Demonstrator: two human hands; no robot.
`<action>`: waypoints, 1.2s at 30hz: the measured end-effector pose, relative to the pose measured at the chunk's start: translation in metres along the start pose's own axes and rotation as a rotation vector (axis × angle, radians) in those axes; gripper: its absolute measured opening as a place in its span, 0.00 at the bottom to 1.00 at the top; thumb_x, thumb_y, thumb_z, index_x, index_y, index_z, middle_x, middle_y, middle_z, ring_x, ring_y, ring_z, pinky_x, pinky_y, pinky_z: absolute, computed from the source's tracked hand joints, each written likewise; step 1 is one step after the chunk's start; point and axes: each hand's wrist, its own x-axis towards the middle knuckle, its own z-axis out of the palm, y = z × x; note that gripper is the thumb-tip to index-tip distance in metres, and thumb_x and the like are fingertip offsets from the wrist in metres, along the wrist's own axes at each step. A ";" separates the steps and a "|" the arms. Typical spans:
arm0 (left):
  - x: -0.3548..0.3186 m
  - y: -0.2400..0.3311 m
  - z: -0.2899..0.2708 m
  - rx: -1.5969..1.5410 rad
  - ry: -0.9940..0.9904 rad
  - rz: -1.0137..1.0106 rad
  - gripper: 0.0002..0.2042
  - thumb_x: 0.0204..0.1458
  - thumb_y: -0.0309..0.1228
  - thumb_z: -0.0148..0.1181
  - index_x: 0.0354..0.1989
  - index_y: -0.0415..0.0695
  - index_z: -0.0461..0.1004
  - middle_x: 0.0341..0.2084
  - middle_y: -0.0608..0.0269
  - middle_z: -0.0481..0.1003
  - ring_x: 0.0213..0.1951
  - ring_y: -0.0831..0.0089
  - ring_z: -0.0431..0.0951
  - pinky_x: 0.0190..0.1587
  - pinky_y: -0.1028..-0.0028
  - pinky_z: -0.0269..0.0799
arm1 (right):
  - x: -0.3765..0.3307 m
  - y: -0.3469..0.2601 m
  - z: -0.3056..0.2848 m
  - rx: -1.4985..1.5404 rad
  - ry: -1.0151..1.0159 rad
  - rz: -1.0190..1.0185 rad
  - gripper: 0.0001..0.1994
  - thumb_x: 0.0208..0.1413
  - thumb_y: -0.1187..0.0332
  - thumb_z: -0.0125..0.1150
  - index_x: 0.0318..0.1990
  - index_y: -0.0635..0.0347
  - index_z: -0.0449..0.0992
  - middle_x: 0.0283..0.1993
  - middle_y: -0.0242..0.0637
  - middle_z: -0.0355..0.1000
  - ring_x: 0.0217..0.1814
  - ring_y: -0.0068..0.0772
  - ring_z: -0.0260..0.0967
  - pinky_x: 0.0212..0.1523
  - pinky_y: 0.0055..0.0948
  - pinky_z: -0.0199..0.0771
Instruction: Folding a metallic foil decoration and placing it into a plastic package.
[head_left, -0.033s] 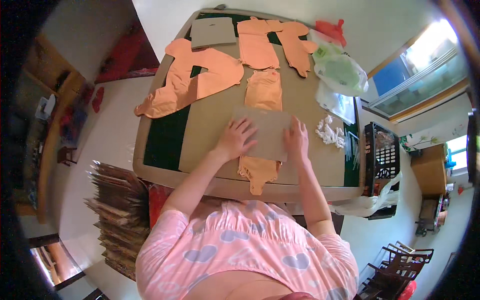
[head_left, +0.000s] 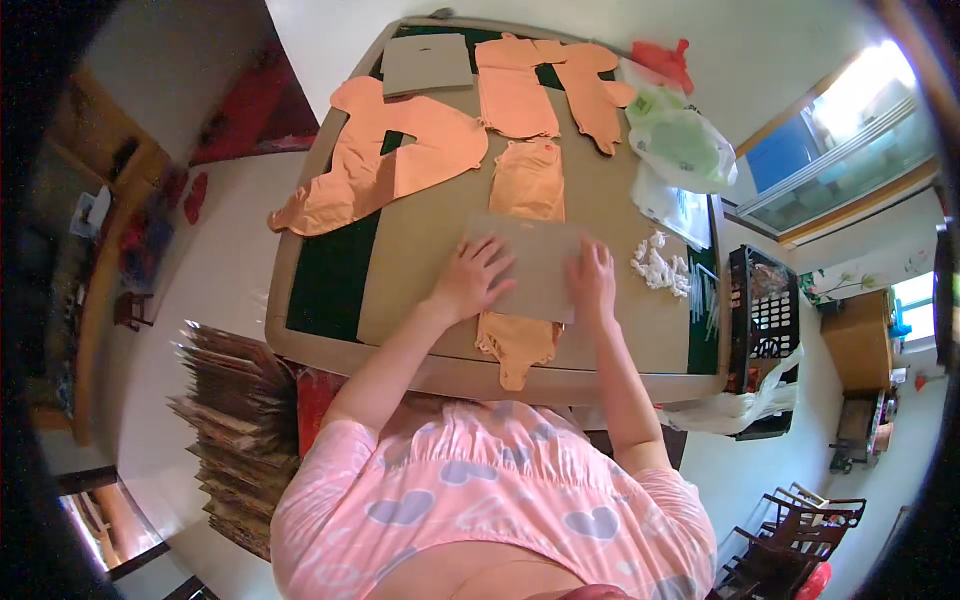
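A grey-brown card sheet (head_left: 530,265) lies flat across the middle of an orange stretch garment (head_left: 515,345). The garment's narrow scalloped end sticks out below the card, toward me, and its broad part (head_left: 528,180) shows above. My left hand (head_left: 474,279) rests on the card's left side, fingers spread. Along the right edge of the card lies my right hand (head_left: 594,279), its fingers stretched away from me. The garment's middle is hidden under the card.
More orange garments (head_left: 425,150) are spread at the far left and far middle (head_left: 515,95). A stack of grey cards (head_left: 427,65) sits at the back left. On the right are plastic bags (head_left: 680,145), white crumpled strips (head_left: 658,265) and a black crate (head_left: 765,305). Flattened cardboard (head_left: 235,420) is piled lower left.
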 end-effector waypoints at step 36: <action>0.002 0.014 -0.001 0.049 0.028 0.065 0.23 0.47 0.44 0.60 0.52 0.51 0.71 0.55 0.58 0.66 0.61 0.60 0.61 0.62 0.51 0.54 | 0.155 0.025 0.035 -0.052 -0.080 0.339 0.15 0.50 0.58 0.62 0.37 0.60 0.79 0.38 0.39 0.78 0.41 0.34 0.76 0.40 0.33 0.74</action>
